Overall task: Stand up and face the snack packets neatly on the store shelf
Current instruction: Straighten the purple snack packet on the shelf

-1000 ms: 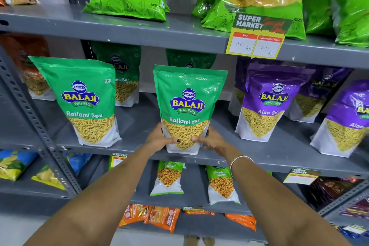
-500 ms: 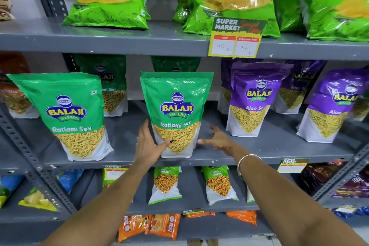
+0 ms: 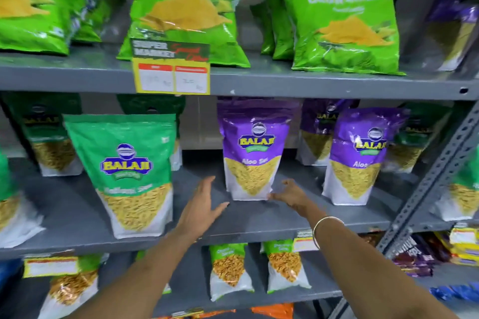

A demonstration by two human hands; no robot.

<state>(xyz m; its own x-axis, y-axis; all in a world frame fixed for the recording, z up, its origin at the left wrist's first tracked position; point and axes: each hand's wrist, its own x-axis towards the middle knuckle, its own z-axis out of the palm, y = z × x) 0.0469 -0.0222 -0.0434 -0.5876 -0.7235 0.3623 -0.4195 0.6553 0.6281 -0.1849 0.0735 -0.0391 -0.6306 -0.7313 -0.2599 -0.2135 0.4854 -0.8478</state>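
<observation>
- While both arms reach up from the bottom of the frame, I see the grey metal shelf [image 3: 259,223] running across the middle, its front edge bare between the packets.
- Above it, across the top of the frame, another shelf board [image 3: 311,84] carries bright green chip bags [image 3: 344,26], blurred, some leaning.
- At centre left, the green Balaji packet [image 3: 134,176] stands upright on the middle shelf, facing me, near the front edge and apart from both hands.
- Just right of centre, the purple Aloo Sev packet [image 3: 254,155] stands upright further back on the same shelf, its label facing out.
- To its right, a second purple packet [image 3: 360,160] stands upright, with more packets behind it.
- My left hand [image 3: 199,207] hovers over the bare shelf between the green packet and the purple one, fingers spread and released, gripping nothing.
- My right hand [image 3: 290,195] sits at the lower right corner of the purple Aloo Sev packet, fingers loosely curled; the fingertips touch or nearly touch the packet's bottom edge, and I cannot tell whether they grip it.
- A yellow price tag [image 3: 172,70] hangs from the upper shelf edge, left of centre, its print too blurred to read.
- A thin metal bangle [image 3: 321,228] circles my right wrist.
</observation>
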